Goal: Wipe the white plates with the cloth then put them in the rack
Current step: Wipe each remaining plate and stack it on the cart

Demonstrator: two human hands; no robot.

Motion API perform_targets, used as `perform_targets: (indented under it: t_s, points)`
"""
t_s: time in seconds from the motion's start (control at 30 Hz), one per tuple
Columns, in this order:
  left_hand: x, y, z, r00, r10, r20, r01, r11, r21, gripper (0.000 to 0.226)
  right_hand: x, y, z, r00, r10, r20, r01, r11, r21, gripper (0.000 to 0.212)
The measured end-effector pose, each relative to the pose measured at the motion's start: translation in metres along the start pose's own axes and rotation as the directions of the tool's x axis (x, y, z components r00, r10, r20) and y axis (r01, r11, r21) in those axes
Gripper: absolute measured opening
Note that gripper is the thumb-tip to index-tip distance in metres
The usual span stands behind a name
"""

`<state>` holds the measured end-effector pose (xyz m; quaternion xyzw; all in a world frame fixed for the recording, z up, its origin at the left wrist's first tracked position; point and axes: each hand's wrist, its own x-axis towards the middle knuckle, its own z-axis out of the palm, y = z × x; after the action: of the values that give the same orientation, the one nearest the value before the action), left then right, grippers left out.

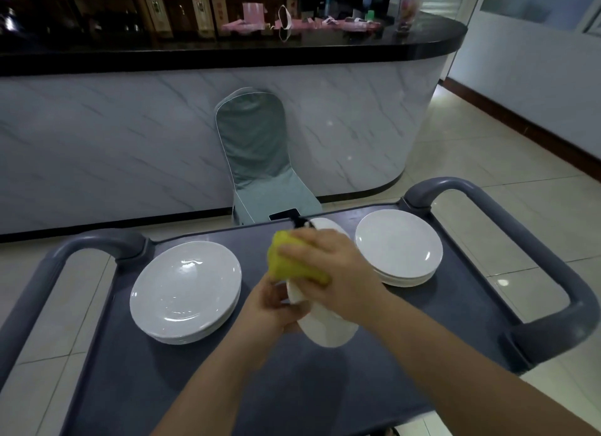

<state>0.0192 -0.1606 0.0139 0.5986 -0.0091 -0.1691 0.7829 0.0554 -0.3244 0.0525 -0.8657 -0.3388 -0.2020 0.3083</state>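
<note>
— Two hands over the middle of the grey cart (227, 387), nearest the camera. Left hand (273, 308)?
— Its fingers (276, 292) curl round the left rim of one white plate (328, 328) and hold it tilted on edge. Cannot tell if the low rim touches the cart top.
— Right hand (338, 273)?
— Fingers (292, 250) curled over a yellow cloth (286, 260), gripping it and pressing it against the upper part of that plate. The cloth is bunched and sticks out past the fingertips to the left.
— Other plates?
— Two piles, flat on the cart. The left stack (185, 289) sits just left of the hands, its top plate glossy. The right stack (398, 243) sits further back on the right, partly behind the right wrist. The two are well apart, with the held plate between them.
— Cart details?
— A looped grey handle (533, 227) at each end. A dark phone (283, 213) stands at the far edge, beyond the cloth.
— Beyond that?
— A chair (257, 149) in a grey-green cover faces this way on the tiled floor, backed against a marble-fronted bar (130, 136) with a black top. Pink packets (247, 22) are scattered on the bar; detail too blurred.
</note>
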Motion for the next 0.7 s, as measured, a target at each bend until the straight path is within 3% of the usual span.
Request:
perform_targets:
  t_s: [0.07,0.17,0.27,0.37,0.47,0.53,0.57,0.63,0.7]
  points:
    - [0.001,-0.001,-0.001,1.0,-0.006,-0.004,0.006,0.999,-0.033,0.052,0.01,0.003,0.001,0.991,-0.101,0.091,0.104,0.994,-0.031,0.047]
    - [0.001,0.001,0.0,0.999,-0.029,0.047,0.035,0.99,-0.135,0.048,0.036,0.026,-0.011,0.972,0.229,0.053,-0.235,0.956,0.176,0.048]
    - [0.001,0.003,-0.003,0.997,-0.062,0.05,0.075,0.951,-0.299,0.047,0.042,0.064,-0.023,0.835,0.541,0.106,-0.548,0.794,0.264,0.045]
    - [0.002,0.003,-0.008,0.995,-0.097,0.001,0.086,0.877,-0.473,0.054,0.008,0.084,-0.031,0.712,0.696,0.095,-0.687,0.661,0.302,0.043]
    - [0.009,0.001,-0.011,0.99,-0.121,-0.066,0.057,0.795,-0.603,0.048,-0.034,0.067,-0.024,0.656,0.751,-0.072,-0.671,0.624,0.4,0.044]
    - [0.017,0.0,-0.006,0.98,-0.16,-0.117,0.05,0.773,-0.633,0.043,-0.049,0.039,-0.004,0.701,0.684,-0.204,-0.582,0.713,0.391,0.05]
    - [0.023,-0.001,-0.001,0.972,-0.184,-0.144,0.051,0.767,-0.639,0.038,-0.05,0.024,0.011,0.761,0.605,-0.233,-0.523,0.786,0.331,0.049]
    - [0.032,-0.003,0.01,0.957,-0.228,-0.178,0.066,0.771,-0.633,0.03,-0.048,-0.006,0.043,0.886,0.407,-0.221,-0.383,0.912,0.144,0.043]
    - [0.037,-0.004,0.013,0.95,-0.248,-0.191,0.07,0.762,-0.644,0.031,-0.046,-0.01,0.055,0.916,0.329,-0.231,-0.333,0.943,0.024,0.045]
